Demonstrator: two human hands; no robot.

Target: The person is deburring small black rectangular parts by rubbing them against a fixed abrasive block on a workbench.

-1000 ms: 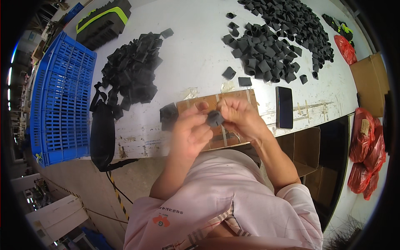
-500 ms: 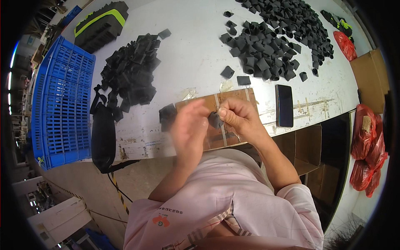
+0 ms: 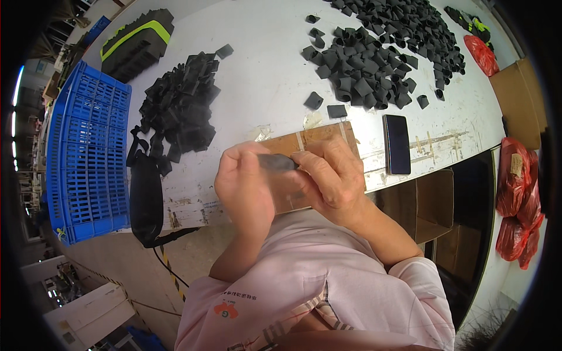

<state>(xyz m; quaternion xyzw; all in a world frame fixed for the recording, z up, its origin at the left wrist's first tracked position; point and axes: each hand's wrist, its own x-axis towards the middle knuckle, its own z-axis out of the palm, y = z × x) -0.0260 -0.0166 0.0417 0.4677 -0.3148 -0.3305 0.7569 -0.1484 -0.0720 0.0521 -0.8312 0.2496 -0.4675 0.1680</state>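
Observation:
A small dark piece of soft, fabric-like material (image 3: 278,162) is stretched between my two hands above a brown board (image 3: 345,131). My left hand (image 3: 244,178), a little blurred, is closed on its left end. The right end is pinched between the thumb and fingers of my right hand (image 3: 332,174). To the left lies a heap of flat black pieces (image 3: 181,105). Farther off on the right is a heap of black pieces curled into short loops (image 3: 366,70). Two loose pieces, one a black rectangle (image 3: 337,111), lie just beyond the board.
A blue plastic crate (image 3: 91,155) stands at the left, beside a black pouch (image 3: 146,199) at the table edge. A stack of dark pieces with a yellow-green band (image 3: 138,44) sits behind. A phone (image 3: 397,144) lies right of the board; red bags (image 3: 515,181) hang farther right.
My left hand has moved from beside the piece to grip its left end. The piece now stretches sideways between both hands, and my right hand has turned and come slightly lower.

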